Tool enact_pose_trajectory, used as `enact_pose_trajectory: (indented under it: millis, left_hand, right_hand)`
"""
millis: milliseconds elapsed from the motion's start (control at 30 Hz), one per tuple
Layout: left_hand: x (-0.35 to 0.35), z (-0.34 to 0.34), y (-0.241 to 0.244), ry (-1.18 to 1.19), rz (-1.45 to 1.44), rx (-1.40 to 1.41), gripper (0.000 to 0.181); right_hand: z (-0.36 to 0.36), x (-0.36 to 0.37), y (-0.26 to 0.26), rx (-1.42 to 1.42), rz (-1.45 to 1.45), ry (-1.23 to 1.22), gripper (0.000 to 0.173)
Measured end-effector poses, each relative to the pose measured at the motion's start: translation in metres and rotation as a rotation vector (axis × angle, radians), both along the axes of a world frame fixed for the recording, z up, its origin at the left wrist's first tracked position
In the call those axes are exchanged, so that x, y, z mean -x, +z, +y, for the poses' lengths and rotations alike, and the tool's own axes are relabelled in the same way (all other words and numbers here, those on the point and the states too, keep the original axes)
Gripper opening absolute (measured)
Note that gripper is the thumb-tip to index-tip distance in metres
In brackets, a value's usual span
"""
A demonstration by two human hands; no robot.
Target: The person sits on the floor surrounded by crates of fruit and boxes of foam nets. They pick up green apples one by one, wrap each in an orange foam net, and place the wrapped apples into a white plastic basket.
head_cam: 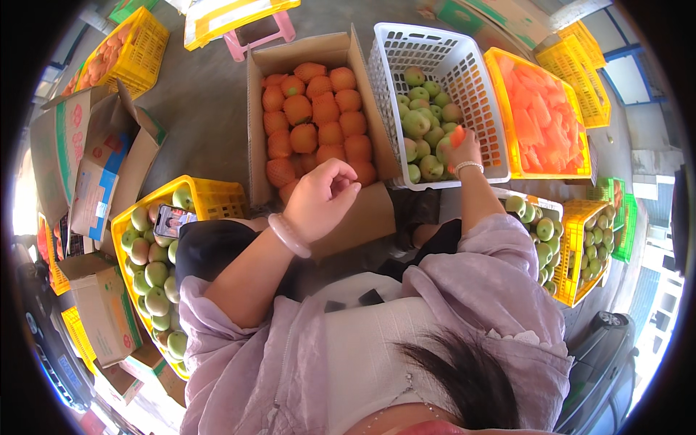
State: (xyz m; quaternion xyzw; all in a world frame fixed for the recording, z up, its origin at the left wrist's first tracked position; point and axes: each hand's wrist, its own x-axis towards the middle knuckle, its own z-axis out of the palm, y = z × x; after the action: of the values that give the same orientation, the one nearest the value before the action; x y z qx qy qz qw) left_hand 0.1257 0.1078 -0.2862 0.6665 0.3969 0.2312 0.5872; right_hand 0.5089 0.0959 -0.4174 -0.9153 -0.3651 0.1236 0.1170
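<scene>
My left hand, with a pale bangle at the wrist, hangs with curled fingers over the near edge of a cardboard box. Rows of fruit in orange foam net sleeves fill that box. My right hand is inside a white plastic crate among green-and-red apples. A piece of orange foam net shows at its fingers, and an apple lies against them; the grip there is partly hidden. Right of the white crate, a yellow crate holds many loose orange foam nets.
A yellow crate of apples stands at my left, a phone on top. More apple crates stand at my right. Open cardboard boxes lie far left. A pink stool stands beyond the box; cars are parked behind.
</scene>
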Motion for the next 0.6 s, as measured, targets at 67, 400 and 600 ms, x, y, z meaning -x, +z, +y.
enact_pose_trajectory:
  millis: [67,400,600]
  left_hand:
    - [-0.001,-0.001,0.001,-0.009,-0.003,-0.053,0.011]
    - [-0.016,-0.007,-0.016,0.034,-0.276,-0.050,0.054]
    - [-0.021,-0.018,-0.013,0.097,-0.426,0.291,0.028]
  right_hand:
    - [0.012,0.001,0.012,-0.245,0.051,0.002,0.062]
    - [-0.025,0.170,0.125,-0.712,0.653,0.817,0.068]
    - [-0.035,0.205,0.134,-0.291,0.972,0.789,0.095]
